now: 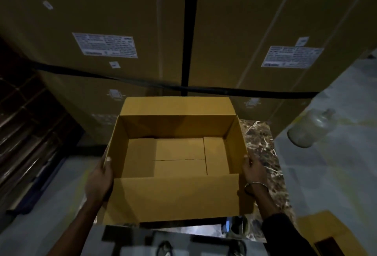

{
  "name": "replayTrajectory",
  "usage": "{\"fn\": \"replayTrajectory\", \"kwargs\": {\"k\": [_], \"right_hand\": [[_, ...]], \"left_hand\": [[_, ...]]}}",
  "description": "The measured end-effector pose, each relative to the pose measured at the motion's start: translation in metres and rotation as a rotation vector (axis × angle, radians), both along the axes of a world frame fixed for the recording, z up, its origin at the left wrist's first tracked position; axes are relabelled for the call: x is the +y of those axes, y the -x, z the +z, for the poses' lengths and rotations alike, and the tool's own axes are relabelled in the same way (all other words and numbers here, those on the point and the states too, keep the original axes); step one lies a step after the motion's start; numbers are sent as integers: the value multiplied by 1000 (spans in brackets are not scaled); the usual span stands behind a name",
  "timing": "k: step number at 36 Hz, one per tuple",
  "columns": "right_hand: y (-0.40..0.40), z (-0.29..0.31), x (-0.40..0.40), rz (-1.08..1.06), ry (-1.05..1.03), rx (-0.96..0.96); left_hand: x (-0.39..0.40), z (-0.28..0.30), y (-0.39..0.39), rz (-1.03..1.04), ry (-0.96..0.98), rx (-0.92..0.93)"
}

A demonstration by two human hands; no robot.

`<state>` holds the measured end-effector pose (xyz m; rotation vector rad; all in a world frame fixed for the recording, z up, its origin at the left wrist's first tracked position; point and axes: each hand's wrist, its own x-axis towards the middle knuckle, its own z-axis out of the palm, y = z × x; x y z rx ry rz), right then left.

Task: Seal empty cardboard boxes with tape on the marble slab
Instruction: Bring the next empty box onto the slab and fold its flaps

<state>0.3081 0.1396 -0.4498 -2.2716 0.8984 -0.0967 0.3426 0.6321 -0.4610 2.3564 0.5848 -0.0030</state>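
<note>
The open cardboard box [177,153] sits on the marble slab [263,147], its long axis running left to right, squarely between the 2 hands. The left hand [100,176] grips the left wall, thumb hooked over the rim and the other fingers hidden outside; the right hand [252,171] holds the right wall, fingers pressed together against it near the rim. Both are equally near. All 4 top flaps stand open: the near flap [175,196] leans toward the person and the far flap [176,105] tilts away, so closing likely starts with folding the side flaps inward. No tape is clearly visible. The big cartons [102,21] behind carry white labels [105,45], but their print is too blurred to read
</note>
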Motion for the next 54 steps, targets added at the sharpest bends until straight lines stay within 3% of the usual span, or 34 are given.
{"fn": "replayTrajectory", "kwargs": {"k": [5, 8, 12, 15, 17, 24, 27, 31, 33, 36, 40, 45, 48, 50, 54], "right_hand": [[4, -17, -18, -332, -445, -2], [6, -21, -25, -513, -583, -43], [11, 17, -18, -474, -227, -210], [21, 50, -1, -409, -3, -491], [26, 70, 17, -323, 129, -576], [24, 56, 69, 94, 289, -296], [24, 30, 77, 228, 393, -235], [27, -3, 81, 324, 453, -135], [28, -15, 83, 320, 431, -126], [27, -25, 84, 331, 435, -149], [24, -27, 81, 303, 419, -148], [27, -23, 81, 336, 378, -171], [37, -11, 86, 418, 362, -97], [50, -1, 94, 532, 370, -16], [76, 12, 126, 900, 444, 159]], "left_hand": [[1, -8, 9, 181, 162, 62], [4, -11, 11, 293, 197, 89], [6, -13, 9, 375, 278, 163], [9, -17, 7, 373, 311, 186], [11, -23, 6, 370, 338, 188], [6, -18, 6, 473, 433, 128], [24, -26, 3, 585, 642, 151], [61, -68, -6, 583, 908, 141], [41, -33, -2, 662, 829, 65], [16, 17, 5, 741, 574, -201], [-4, 53, 24, 596, 479, -531], [-27, 46, 47, -56, 103, -434], [-32, 19, 54, -405, -193, -277], [-32, 4, 56, -456, -309, -189], [-29, 2, 52, -427, -338, -219]]}}
